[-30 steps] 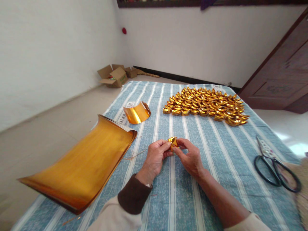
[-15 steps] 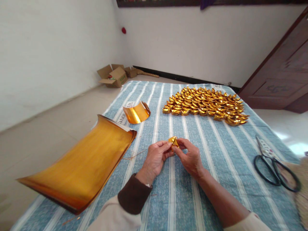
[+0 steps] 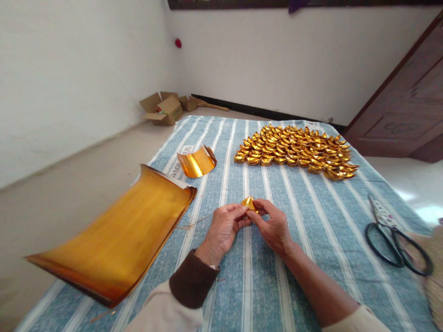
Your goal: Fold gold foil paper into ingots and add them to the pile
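Gold foil fold, crinkled, pinched between left hand and right hand

White plastered walls meet in a far corner, with a dark skirting strip along the base of the back wall. The floor is pale and smooth. Open cardboard boxes sit on it near the corner. A small red object hangs high at the corner. At the right stands a dark brown wooden door. Bright daylight glares on the floor beside it. A dark frame runs along the top of the back wall.
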{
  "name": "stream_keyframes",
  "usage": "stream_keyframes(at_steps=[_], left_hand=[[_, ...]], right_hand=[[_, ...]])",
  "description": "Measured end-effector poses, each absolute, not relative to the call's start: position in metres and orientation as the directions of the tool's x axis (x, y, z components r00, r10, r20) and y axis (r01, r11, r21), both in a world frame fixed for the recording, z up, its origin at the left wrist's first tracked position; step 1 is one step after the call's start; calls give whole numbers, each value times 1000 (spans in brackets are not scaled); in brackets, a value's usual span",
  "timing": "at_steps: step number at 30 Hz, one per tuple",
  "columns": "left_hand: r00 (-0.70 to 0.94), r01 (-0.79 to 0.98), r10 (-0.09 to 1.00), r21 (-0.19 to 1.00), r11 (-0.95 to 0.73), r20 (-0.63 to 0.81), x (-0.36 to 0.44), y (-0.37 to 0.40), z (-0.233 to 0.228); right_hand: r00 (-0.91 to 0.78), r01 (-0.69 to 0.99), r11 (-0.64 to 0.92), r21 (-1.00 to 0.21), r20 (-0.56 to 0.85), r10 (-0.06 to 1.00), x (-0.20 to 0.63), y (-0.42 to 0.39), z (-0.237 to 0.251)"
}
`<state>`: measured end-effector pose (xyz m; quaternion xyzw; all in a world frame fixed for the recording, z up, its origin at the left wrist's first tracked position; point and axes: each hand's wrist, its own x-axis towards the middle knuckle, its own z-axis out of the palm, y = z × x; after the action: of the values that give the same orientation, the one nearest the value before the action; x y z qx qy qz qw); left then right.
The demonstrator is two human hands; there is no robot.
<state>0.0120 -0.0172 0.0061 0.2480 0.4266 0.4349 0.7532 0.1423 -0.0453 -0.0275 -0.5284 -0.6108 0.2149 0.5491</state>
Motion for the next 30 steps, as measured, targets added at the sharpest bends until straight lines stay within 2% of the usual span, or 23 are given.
stream_keyframes(at_steps=[5, 13, 30], left_hand=[[261, -451, 860, 733, 510, -438, 10, -16, 8], [291, -495, 821, 657, 569, -491, 5, -11, 9], [273, -523, 834, 654, 547, -479, 6, -13, 4]], right_hand=[[123, 422, 374, -826, 461, 879, 144, -46, -28], [-31, 457, 516, -724, 567, 823, 151, -44, -28], [2, 397, 469, -789, 512, 859, 149, -44, -27]])
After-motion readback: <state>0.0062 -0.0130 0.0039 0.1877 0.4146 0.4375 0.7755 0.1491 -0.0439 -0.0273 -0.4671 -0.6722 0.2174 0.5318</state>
